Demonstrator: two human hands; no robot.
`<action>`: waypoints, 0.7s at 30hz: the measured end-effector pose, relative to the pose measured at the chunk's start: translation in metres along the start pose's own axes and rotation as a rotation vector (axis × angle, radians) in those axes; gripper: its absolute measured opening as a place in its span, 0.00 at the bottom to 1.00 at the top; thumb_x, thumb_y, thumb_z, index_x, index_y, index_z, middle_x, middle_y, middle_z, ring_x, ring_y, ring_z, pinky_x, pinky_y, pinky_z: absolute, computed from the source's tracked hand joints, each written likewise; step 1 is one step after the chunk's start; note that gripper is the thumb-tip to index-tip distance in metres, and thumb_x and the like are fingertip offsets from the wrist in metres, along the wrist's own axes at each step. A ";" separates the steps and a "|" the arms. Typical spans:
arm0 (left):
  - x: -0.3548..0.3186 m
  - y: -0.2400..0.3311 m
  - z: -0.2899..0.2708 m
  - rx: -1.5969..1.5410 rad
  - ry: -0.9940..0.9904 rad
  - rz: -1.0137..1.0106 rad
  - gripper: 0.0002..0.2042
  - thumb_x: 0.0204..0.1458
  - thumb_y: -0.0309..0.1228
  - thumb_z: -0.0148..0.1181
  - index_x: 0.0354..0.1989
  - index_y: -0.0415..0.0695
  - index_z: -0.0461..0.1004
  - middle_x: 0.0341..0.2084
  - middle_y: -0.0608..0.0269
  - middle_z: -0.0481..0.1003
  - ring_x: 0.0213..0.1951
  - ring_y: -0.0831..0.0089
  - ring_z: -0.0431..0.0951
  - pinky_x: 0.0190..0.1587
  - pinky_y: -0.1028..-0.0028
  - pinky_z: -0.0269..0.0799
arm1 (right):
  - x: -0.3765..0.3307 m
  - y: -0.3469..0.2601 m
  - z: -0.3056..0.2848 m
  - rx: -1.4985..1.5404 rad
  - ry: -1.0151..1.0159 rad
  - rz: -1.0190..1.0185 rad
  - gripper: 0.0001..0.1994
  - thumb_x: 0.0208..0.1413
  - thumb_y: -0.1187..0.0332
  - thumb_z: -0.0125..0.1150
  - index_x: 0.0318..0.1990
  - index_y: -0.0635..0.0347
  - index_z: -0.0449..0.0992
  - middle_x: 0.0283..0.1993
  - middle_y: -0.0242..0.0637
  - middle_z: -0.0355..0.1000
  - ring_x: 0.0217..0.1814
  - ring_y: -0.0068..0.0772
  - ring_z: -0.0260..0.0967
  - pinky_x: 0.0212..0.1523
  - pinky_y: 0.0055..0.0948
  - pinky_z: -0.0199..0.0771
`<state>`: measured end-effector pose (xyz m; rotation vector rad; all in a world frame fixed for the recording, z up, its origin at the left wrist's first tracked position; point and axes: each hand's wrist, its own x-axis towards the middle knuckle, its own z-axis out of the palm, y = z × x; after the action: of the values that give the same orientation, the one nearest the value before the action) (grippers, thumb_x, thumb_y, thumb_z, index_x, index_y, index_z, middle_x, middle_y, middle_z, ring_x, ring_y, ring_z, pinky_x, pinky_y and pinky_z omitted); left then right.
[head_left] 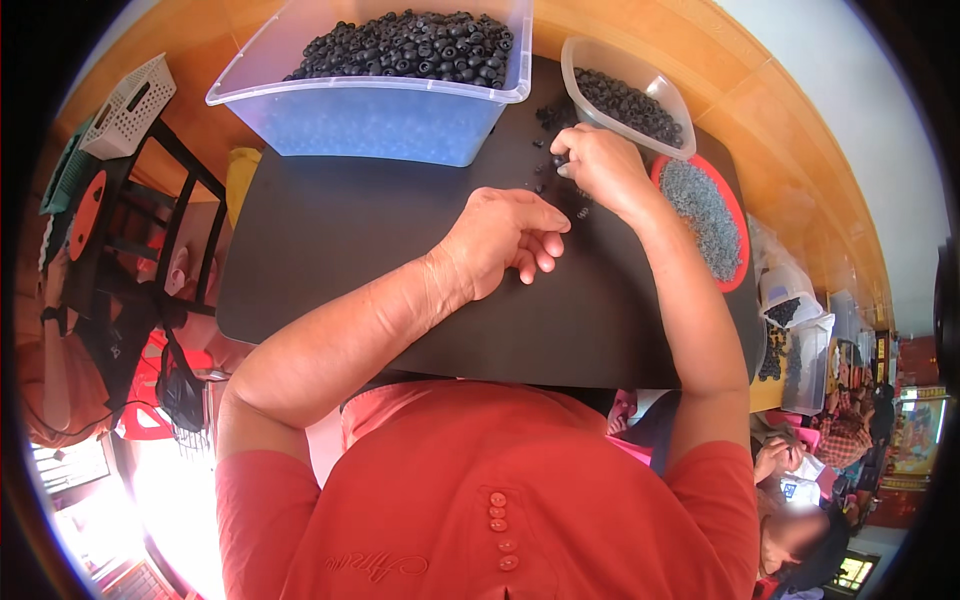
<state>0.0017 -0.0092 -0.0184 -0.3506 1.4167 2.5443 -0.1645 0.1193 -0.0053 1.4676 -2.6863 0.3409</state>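
Observation:
My left hand (503,238) is over the middle of the dark table (330,250). Its thumb and forefinger press together while the other fingers curl loosely; whatever is between the tips is too small to make out. Farther right and farther away, my right hand (603,172) pinches a small black plastic part (560,160) just above the tabletop. Several loose black parts (548,118) and tiny clear pieces (583,212) lie around its fingertips. Beyond that hand stands a clear tub (573,75) of small black parts. A red round tray (744,245) of tiny translucent grey pieces sits beside my right forearm.
A large translucent bin (375,122), heaped with black ring-shaped parts (410,50), stands at the table's far side. On the left are a dark chair frame (180,190) and a white basket (128,108). Other people and more containers (805,365) are at the right.

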 end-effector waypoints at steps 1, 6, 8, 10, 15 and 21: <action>0.000 0.000 -0.001 0.001 -0.001 0.000 0.07 0.54 0.27 0.60 0.32 0.35 0.76 0.22 0.57 0.74 0.22 0.69 0.75 0.20 0.75 0.68 | -0.001 -0.001 -0.001 0.016 -0.025 0.017 0.06 0.48 0.73 0.63 0.35 0.60 0.77 0.37 0.40 0.74 0.42 0.46 0.73 0.40 0.41 0.70; 0.000 0.002 -0.002 -0.039 0.096 0.073 0.05 0.54 0.25 0.59 0.34 0.35 0.76 0.23 0.58 0.75 0.22 0.72 0.75 0.19 0.77 0.67 | -0.022 -0.006 -0.003 0.139 0.118 0.020 0.08 0.50 0.73 0.64 0.38 0.62 0.75 0.36 0.37 0.72 0.39 0.36 0.73 0.39 0.34 0.70; 0.003 0.002 0.000 0.003 0.149 0.152 0.05 0.53 0.24 0.59 0.36 0.35 0.76 0.23 0.59 0.75 0.22 0.73 0.74 0.19 0.77 0.67 | -0.036 -0.011 -0.010 0.236 0.182 0.033 0.08 0.51 0.72 0.64 0.38 0.62 0.74 0.36 0.35 0.73 0.39 0.34 0.73 0.39 0.32 0.70; 0.002 0.002 0.001 0.084 0.222 0.292 0.08 0.52 0.21 0.60 0.40 0.35 0.77 0.24 0.62 0.75 0.24 0.78 0.73 0.22 0.80 0.68 | -0.048 -0.019 -0.018 0.971 0.038 0.197 0.07 0.54 0.70 0.62 0.39 0.62 0.76 0.36 0.33 0.74 0.38 0.29 0.72 0.39 0.28 0.68; -0.006 0.001 0.008 0.309 0.195 0.524 0.10 0.50 0.20 0.63 0.41 0.40 0.79 0.28 0.69 0.73 0.27 0.83 0.71 0.25 0.82 0.66 | -0.072 -0.037 -0.040 1.289 -0.104 0.324 0.12 0.58 0.63 0.58 0.41 0.64 0.76 0.34 0.34 0.75 0.35 0.30 0.74 0.38 0.24 0.67; -0.007 -0.005 0.015 0.487 0.036 0.650 0.10 0.49 0.20 0.66 0.41 0.42 0.80 0.31 0.72 0.70 0.30 0.84 0.72 0.28 0.83 0.67 | -0.090 -0.040 -0.032 1.542 -0.200 0.409 0.12 0.60 0.65 0.54 0.43 0.66 0.76 0.32 0.40 0.75 0.32 0.34 0.75 0.35 0.23 0.68</action>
<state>0.0081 0.0056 -0.0122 0.1833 2.3983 2.4836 -0.0836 0.1796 0.0179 0.8794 -2.6926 2.7927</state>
